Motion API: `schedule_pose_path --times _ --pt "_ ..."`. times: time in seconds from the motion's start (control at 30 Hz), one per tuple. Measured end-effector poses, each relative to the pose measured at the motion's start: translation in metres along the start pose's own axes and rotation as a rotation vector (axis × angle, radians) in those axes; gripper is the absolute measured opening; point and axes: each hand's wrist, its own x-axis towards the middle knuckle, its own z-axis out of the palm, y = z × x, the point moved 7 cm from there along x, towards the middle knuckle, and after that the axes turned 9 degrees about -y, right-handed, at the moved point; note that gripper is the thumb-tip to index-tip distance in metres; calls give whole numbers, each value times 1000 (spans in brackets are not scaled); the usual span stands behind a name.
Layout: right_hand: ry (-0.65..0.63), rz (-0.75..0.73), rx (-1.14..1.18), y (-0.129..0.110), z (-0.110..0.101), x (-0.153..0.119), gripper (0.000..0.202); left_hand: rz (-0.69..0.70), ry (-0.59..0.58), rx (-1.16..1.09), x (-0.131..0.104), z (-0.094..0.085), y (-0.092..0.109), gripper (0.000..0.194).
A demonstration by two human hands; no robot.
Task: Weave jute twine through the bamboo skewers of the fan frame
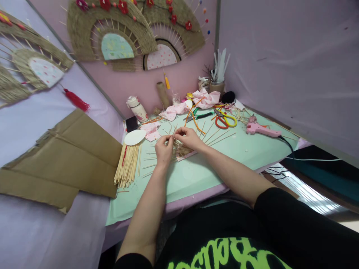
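Both my hands are over a small fan-shaped piece of thin sticks and brown twine (183, 150), which lies on the pale green table (193, 172). My left hand (164, 148) is at its upper left, with thumb and fingers pinched together. Close beside it, my right hand (189, 138) reaches over the top of the piece, its fingertips also pinched and nearly meeting the left ones. What the fingertips hold is too small to make out. Bare sticks fan out from the piece on both sides. A pink edge shows along its bottom.
Left are a bundle of sticks (127, 168), a white oval (135, 137), a bottle (137, 109) and cardboard (70, 160). Behind my hands lie pliers (203, 115), yellow-handled scissors (230, 118) and pink cloth (206, 98). A pink glue gun (262, 129) with a cord lies right.
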Motion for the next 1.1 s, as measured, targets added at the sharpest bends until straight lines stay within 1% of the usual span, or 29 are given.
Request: schedule_pose_path --times 0.13,0.2,0.23,0.27,0.37,0.4,0.43,0.5,0.63,0.7,0.83,0.97,1.1 --pt "-54 -1 156 0 4 2 26 -33 -33 24 0 3 -1 14" --pt "-56 -27 209 -3 3 2 27 -51 -36 29 0 3 -2 14" --pt "-21 -48 219 -5 0 1 26 -57 -33 31 0 3 -2 14" --pt "42 -76 205 -7 -6 -1 24 -58 -24 39 0 2 -2 14" --pt "283 -207 13 -23 -25 -12 19 -35 5 98 -1 0 1 13" --pt "321 -247 -70 -28 -27 -15 19 -20 7 129 -1 -1 3 13" --pt "324 -265 -134 -31 -27 -17 21 -3 4 161 -1 -1 6 12" --pt "281 -229 -229 -31 -22 -16 29 34 -18 215 -2 1 10 11" --pt "139 19 -334 -8 -12 -7 50 108 -85 273 -4 7 19 10" --pt "103 88 -321 1 -10 -5 55 133 -124 286 -5 11 21 10" --pt "102 98 -253 6 -11 -3 52 131 -182 273 -5 18 19 11" --pt "91 76 -257 5 -10 -2 42 90 -196 213 -3 19 13 12" --pt "56 17 -258 2 -6 0 36 55 -202 136 -2 19 8 15"
